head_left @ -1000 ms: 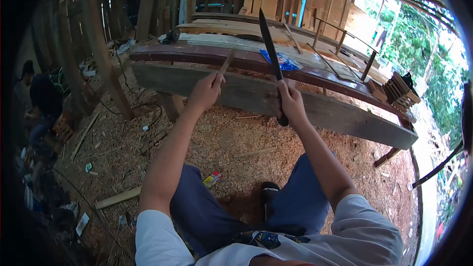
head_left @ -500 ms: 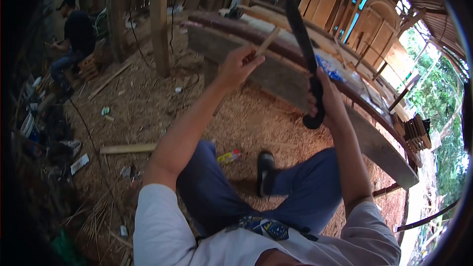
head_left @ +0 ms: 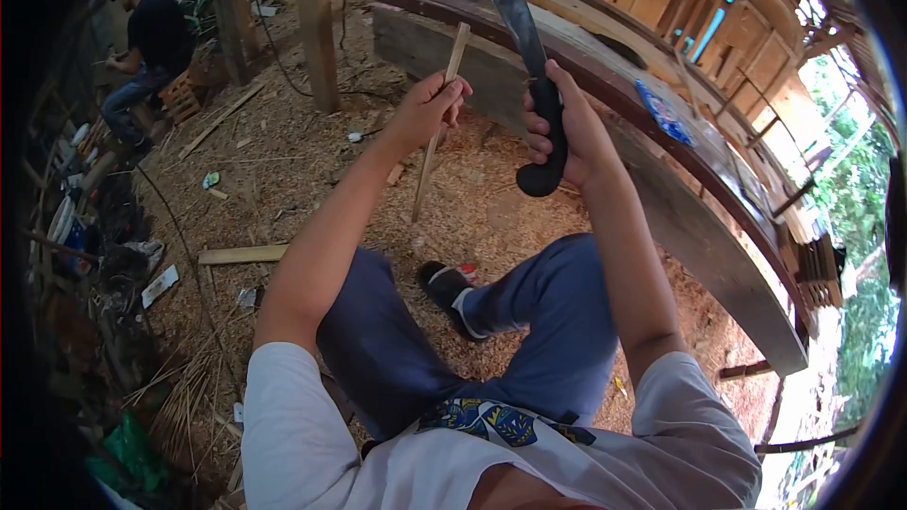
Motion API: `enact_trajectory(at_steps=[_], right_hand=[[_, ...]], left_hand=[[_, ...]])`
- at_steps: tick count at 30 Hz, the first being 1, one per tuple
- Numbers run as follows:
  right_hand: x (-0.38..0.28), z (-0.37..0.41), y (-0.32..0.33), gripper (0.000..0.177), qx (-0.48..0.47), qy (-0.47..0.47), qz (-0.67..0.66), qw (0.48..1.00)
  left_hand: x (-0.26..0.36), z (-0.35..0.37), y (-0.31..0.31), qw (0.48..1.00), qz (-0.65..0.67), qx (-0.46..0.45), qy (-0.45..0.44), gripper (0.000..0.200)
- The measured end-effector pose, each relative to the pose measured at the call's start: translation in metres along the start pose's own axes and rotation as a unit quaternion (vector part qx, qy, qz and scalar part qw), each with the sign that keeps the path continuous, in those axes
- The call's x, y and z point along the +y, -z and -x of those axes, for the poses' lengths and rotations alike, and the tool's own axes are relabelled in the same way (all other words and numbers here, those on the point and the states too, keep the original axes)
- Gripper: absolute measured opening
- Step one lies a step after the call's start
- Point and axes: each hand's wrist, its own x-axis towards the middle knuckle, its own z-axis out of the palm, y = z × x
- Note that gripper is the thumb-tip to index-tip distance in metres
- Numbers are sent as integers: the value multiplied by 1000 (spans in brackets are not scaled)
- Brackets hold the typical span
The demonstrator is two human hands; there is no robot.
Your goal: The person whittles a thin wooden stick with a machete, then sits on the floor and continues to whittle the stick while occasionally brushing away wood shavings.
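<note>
We are looking farther left than a second ago, and a seated person (head_left: 162,33) is showing more clearly. Our left hand (head_left: 433,115) is holding the wooden stick (head_left: 456,53) more steeply, its lower end now showing. Our right hand (head_left: 567,127) is turning the machete (head_left: 515,11), whose flat is catching more light. Our right shoe (head_left: 450,297) is covering most of the wrapper (head_left: 468,270).

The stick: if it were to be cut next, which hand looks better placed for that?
Probably the right hand: its grip is closed around the knife handle, blade pointing away from the body. The left hand is occupied holding the stick.
</note>
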Motion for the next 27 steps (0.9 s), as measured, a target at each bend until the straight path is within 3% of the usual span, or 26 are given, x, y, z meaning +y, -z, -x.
enact_trajectory(at_steps=[3, 6, 8, 12, 15, 22, 27], right_hand=[[34, -36, 1, 55, 11, -21, 10, 1000], [42, -60, 24, 53, -41, -126, -4, 991], [44, -81, 33, 51, -84, -145, -47, 985], [53, -94, 26, 50, -109, -170, -129, 971], [57, -86, 25, 50, -124, -179, -61, 974], [81, -82, 34, 44, -176, -126, 287, 933], [91, -86, 8, 43, -313, -107, 232, 915]], left_hand=[[-2, 11, 26, 1000, 8, 20, 20, 33], [4, 16, 51, 994, 64, 73, 50, 42], [5, 24, 71, 989, 63, 124, 48, 46], [21, 36, 102, 958, 114, 264, 8, 37], [41, 56, 139, 927, 163, 335, -47, 32], [90, 143, 177, 802, 70, 565, -181, 21], [142, 229, 147, 722, 89, 644, -239, 19]])
